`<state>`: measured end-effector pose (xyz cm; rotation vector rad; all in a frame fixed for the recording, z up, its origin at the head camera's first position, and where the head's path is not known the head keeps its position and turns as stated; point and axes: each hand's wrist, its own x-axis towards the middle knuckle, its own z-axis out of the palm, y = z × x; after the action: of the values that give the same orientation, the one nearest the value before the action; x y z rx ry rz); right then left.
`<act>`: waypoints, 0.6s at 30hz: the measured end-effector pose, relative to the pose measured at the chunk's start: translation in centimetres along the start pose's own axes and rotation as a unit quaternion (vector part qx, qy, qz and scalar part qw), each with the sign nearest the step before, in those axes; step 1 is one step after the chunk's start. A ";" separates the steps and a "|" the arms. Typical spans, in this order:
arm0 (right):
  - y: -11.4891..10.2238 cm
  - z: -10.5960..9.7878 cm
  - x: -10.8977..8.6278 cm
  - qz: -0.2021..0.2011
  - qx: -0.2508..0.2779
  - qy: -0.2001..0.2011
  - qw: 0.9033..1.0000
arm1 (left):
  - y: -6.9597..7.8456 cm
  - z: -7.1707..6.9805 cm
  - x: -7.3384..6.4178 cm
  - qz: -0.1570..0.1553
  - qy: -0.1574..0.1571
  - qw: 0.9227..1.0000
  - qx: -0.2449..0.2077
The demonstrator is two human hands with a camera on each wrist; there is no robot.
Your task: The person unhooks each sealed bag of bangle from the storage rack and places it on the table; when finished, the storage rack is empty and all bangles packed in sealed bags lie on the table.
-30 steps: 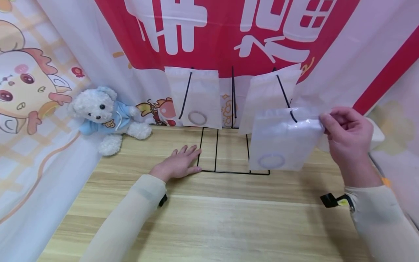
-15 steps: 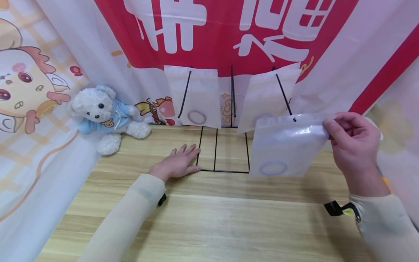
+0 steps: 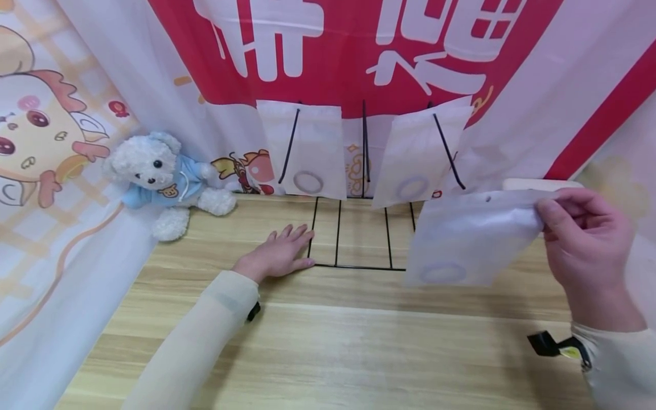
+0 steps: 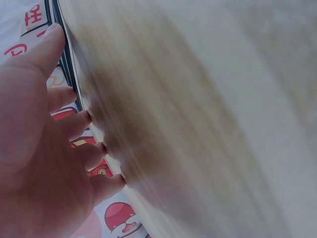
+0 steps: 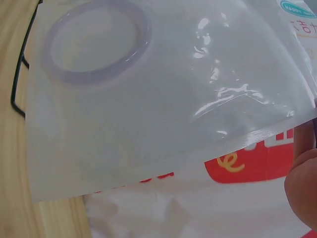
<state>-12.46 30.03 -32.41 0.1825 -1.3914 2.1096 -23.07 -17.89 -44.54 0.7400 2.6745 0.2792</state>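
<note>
Freeing a bag [image 3: 471, 239] from the right hook [image 3: 450, 152] of the rack [image 3: 337, 239] seems, in my judgement, to be the step in hand. The bag, with a purple ring [image 3: 443, 273] inside, is in the air over the right part of the rack's base, and its hole is apart from the hook's tip, just to the right and near of it. The right hand [image 3: 589, 233] has its grip pinching the bag by the top right corner, between thumb and fingers, so the bag hangs tilted. The left hand [image 3: 279, 256] grasps nothing: it lies on the bench [image 3: 318, 341] with straight fingers at the left side of the rack's base (perhaps to steady it). Farther back on the same hook hangs another bag [image 3: 422, 142], and a third bag [image 3: 304, 142] is on the left hook [image 3: 290, 147].

The next move calls, I think, for drawing the bag to the near right, clear of the tip, without pulling the light rack along. Because only one corner is held, the bag may swing; a slow motion would be wise. Where it should be set down, I cannot tell.
</note>
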 end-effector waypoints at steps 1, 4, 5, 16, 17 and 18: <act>0.0 -0.3 0.0 -0.003 0.012 0.000 1.000 | 0.0 0.0 0.0 -0.001 0.000 1.000 0.000; -0.2 -1.3 -0.2 -0.007 0.034 0.004 0.999 | 0.0 -0.1 0.0 -0.002 -0.002 1.000 0.000; -0.1 -1.7 -0.3 -0.009 0.044 0.004 0.999 | 0.0 -0.1 0.0 -0.002 -0.002 1.000 0.000; 0.2 -4.9 -0.9 -0.002 0.033 0.022 0.999 | 0.2 0.0 -0.1 0.003 0.001 1.000 -0.001; 0.3 -5.1 -0.9 -0.002 0.034 0.025 0.999 | 0.1 0.0 -0.1 0.004 0.002 1.000 0.001; 0.4 -5.3 -0.9 -0.002 0.039 0.026 0.999 | 0.1 0.0 -0.1 0.005 0.003 1.000 0.001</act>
<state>-10.92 34.16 -35.42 0.1602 -1.2804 2.1519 -22.95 -17.81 -44.46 0.7548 2.6785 0.2815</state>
